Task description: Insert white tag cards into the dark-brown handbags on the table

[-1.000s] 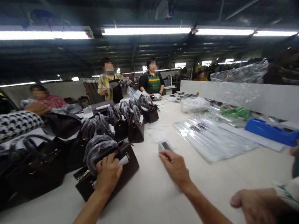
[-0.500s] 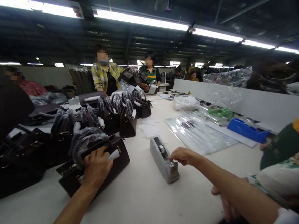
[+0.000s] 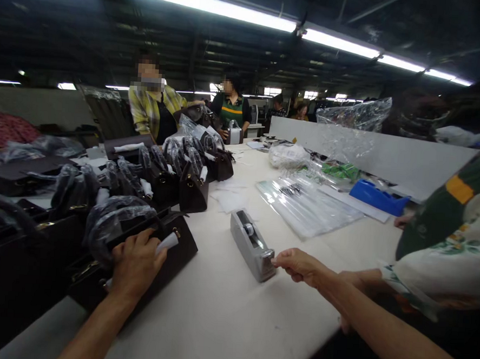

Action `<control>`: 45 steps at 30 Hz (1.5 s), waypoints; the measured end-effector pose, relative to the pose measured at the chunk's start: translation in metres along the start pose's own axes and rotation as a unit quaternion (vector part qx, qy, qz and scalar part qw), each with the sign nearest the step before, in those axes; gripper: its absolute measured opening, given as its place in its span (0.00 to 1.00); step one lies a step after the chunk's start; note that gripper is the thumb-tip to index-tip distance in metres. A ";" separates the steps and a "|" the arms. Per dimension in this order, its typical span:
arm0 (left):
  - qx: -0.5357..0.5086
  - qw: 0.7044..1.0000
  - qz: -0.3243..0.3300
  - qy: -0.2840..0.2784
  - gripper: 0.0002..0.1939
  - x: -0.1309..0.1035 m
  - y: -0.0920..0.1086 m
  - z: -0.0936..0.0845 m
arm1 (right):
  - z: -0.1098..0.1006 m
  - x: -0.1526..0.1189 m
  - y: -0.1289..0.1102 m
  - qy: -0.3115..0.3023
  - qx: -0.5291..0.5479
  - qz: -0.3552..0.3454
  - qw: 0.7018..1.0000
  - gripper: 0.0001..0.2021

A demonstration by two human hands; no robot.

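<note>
A dark brown handbag (image 3: 178, 251) leans on the table at my left, its handles wrapped in clear plastic. My left hand (image 3: 137, 260) is closed over its upper part, beside a roll of white wrapping (image 3: 166, 243) fixed to the bag. A grey tape dispenser (image 3: 250, 250) stands on the white table in front of me, a tape roll in its well. At the dispenser's near end, by the cutter, my right hand (image 3: 295, 263) pinches the tape between thumb and fingertips. The clear strip itself is hardly visible.
More dark handbags (image 3: 194, 190) crowd the left side. Flat clear plastic bags (image 3: 307, 210) and a blue tape dispenser (image 3: 379, 197) lie to the right. A co-worker in a green apron (image 3: 437, 213) is close on my right; other people stand beyond the table.
My right hand has shifted from above the grey dispenser's end to just off its cutter. My left hand stays on the handbag. The view has turned slightly right and down.
</note>
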State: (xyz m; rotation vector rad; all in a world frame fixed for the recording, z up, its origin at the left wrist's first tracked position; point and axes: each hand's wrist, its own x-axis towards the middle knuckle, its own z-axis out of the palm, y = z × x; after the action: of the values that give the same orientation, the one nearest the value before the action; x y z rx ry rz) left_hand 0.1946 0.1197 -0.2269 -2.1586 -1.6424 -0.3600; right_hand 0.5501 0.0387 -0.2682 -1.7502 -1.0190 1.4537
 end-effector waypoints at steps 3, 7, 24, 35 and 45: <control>0.000 1.000 0.001 -0.003 0.09 0.000 0.000 -0.001 | 0.005 0.008 0.010 0.029 -0.035 -0.042 0.998 0.14; -0.010 1.000 -0.002 0.000 0.09 -0.003 0.000 -0.003 | 0.006 0.018 0.029 0.077 -0.088 -0.077 0.990 0.13; -0.056 0.998 -0.022 -0.018 0.07 -0.003 -0.003 0.000 | 0.200 0.053 -0.081 -0.216 0.087 -0.348 0.908 0.12; -0.066 0.997 -0.024 -0.021 0.05 -0.002 -0.004 0.002 | 0.223 0.093 -0.079 -0.181 0.080 -0.328 0.924 0.16; -0.077 0.996 -0.025 -0.040 0.07 0.001 -0.006 0.002 | 0.220 0.100 -0.075 -0.171 0.053 -0.360 0.916 0.09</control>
State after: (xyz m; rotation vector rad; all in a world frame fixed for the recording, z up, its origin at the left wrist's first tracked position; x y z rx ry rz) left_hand 0.1896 0.1231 -0.2271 -2.2735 -1.7673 -0.4320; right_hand 0.3302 0.1617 -0.2936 -0.8831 -1.5246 1.2949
